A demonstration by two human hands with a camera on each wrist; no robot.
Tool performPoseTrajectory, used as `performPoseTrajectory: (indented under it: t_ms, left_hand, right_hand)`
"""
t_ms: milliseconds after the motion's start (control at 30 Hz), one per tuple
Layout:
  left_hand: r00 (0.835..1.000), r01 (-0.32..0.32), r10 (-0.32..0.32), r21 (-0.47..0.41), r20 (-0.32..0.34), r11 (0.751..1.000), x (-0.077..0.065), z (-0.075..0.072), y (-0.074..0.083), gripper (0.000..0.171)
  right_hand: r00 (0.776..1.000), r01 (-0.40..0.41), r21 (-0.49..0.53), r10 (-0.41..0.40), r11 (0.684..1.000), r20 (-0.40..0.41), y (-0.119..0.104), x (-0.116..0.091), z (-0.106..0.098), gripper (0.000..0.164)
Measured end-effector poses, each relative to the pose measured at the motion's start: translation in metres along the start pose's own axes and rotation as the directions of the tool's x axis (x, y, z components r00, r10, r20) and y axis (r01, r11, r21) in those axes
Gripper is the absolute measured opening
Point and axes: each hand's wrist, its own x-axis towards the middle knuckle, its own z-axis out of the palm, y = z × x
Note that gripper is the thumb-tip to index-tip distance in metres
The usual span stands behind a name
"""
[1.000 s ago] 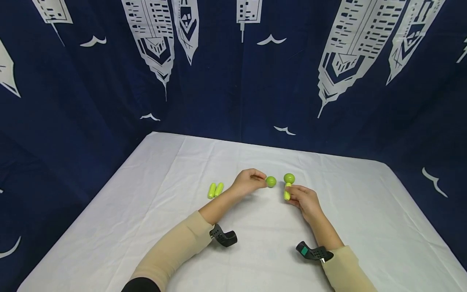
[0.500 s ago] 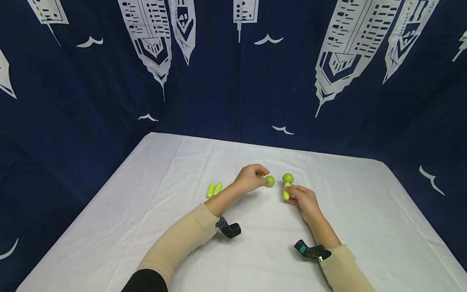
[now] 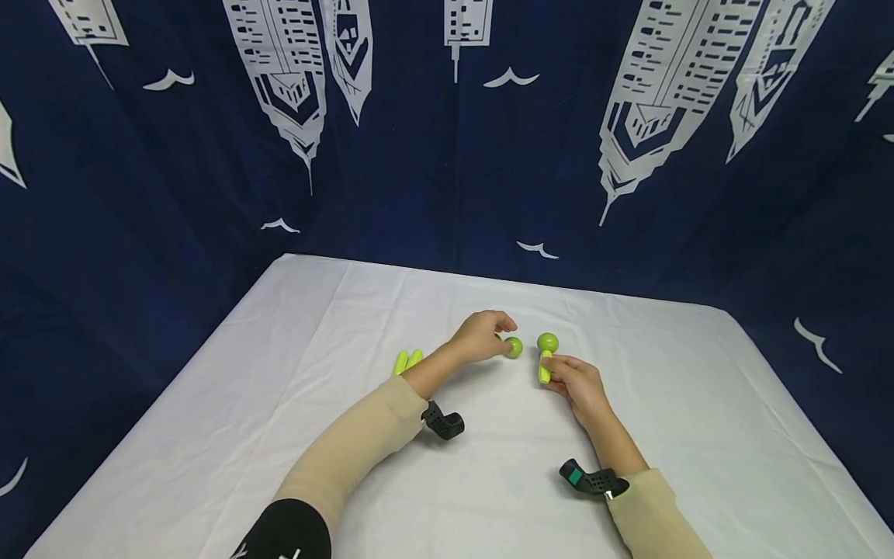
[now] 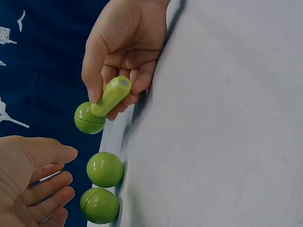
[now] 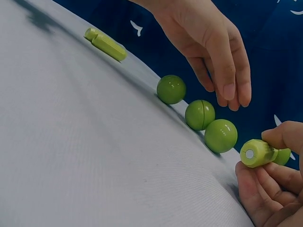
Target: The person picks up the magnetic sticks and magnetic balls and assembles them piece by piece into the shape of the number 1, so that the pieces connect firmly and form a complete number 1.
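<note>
My right hand (image 3: 576, 382) grips a lime-green ribbed maraca handle (image 4: 112, 97) between thumb and fingers. A glossy green ball (image 3: 548, 342) sits at the far end of this handle. My left hand (image 3: 482, 337) hangs with parted, relaxed fingers over more green balls and holds nothing. Of these, one ball (image 5: 221, 136) lies closest to the right hand, right beside a second ball (image 5: 200, 115) with a visible seam. A third ball (image 5: 171, 89) lies farther left. In the head view the left hand partly hides the balls.
Two loose lime-green handles (image 3: 408, 362) lie side by side on the white tablecloth (image 3: 335, 326), left of the left forearm. Behind the table hangs a dark blue curtain (image 3: 405, 194) with white building prints. Each wrist carries a black camera mount (image 3: 443, 421).
My left hand has moved slightly away toward the far edge, and its thumb and fingers have spread apart beside the balls. The right hand keeps its grip on the handle almost in place.
</note>
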Motion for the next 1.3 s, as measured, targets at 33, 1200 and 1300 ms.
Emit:
performPoseTrajectory:
  t_ms: [33, 1200, 1300]
  left_hand:
    - [1.000, 0.000, 0.000, 0.026, 0.003, 1.000, 0.002, 0.001, -0.001, 0.034]
    - [0.996, -0.073, 0.088, 0.376, -0.022, 0.924, 0.018, 0.029, -0.011, 0.033]
    - [0.994, -0.088, 0.106, 0.374, -0.028, 0.923, 0.017, 0.031, -0.013, 0.033]
  right_hand:
    - [1.000, 0.000, -0.004, 0.000, 1.000, 0.000, 0.001, 0.000, 0.000, 0.036]
    - [1.000, 0.018, -0.001, -0.018, 1.000, -0.024, 0.002, 0.001, 0.001, 0.029]
    - [0.999, 0.018, -0.005, -0.018, 1.000, -0.028, 0.004, 0.002, 0.000, 0.026]
